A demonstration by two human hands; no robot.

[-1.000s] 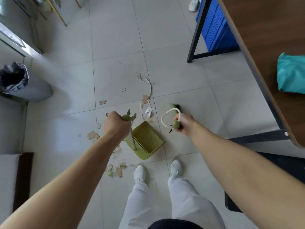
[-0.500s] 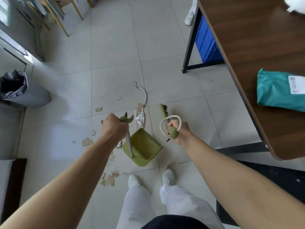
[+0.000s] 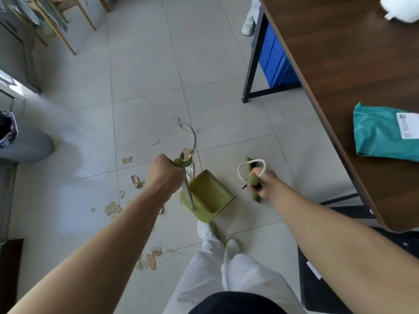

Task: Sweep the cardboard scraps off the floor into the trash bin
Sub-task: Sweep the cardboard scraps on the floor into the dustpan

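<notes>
My left hand (image 3: 164, 175) grips the top of the metal handle of a green dustpan (image 3: 209, 196), which stands on the tiled floor just ahead of my feet. My right hand (image 3: 260, 182) grips the green handle of a broom (image 3: 250, 175) with a white hanging loop; its bristle end is mostly hidden. Brown cardboard scraps (image 3: 112, 208) lie scattered to the left of the dustpan, and more scraps (image 3: 152, 260) lie near my left leg. A white strip (image 3: 192, 134) lies beyond the pan. The grey trash bin (image 3: 25, 143) with a dark liner stands at the far left.
A brown table (image 3: 340, 64) with black legs fills the right side, a teal mail bag (image 3: 385, 134) on it and a blue crate (image 3: 275, 57) beneath it. Wooden chair legs (image 3: 59, 32) stand at the upper left. Another person's white shoe (image 3: 248, 24) shows at the top.
The view has tilted up and shifted right, showing more of the table. Both hands keep their grips; the dustpan has shifted slightly closer to my feet.
</notes>
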